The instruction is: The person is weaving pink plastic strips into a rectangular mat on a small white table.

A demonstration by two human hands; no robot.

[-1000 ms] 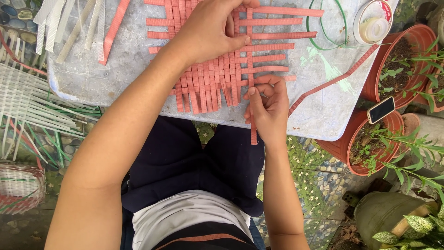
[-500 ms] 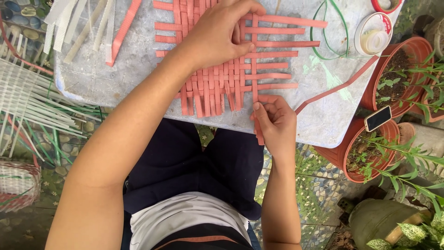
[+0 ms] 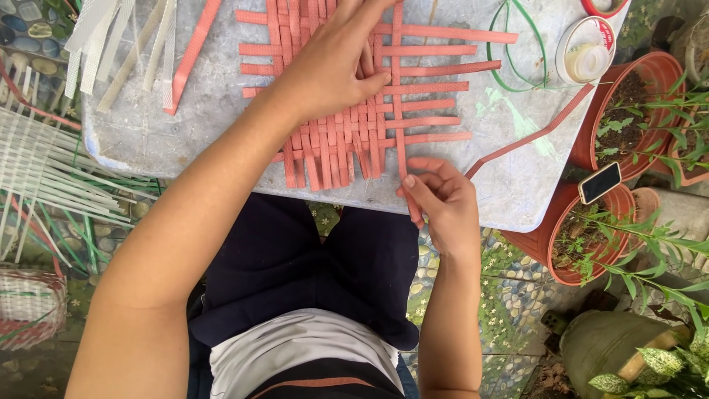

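Head view shows the left hand (image 3: 336, 63) lying flat, fingers spread, on the woven mat of pink strips (image 3: 347, 111) on the grey table (image 3: 148, 125), while the right hand (image 3: 439, 203) pinches the near end of one upright pink strip (image 3: 399, 111) at the table's edge.

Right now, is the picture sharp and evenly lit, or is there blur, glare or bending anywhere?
Head view: soft daylight with no hard shadows and no glare on the grey table; the left hand and right hand on the woven pink strips look sharp; the wide lens makes the near forearms loom large.
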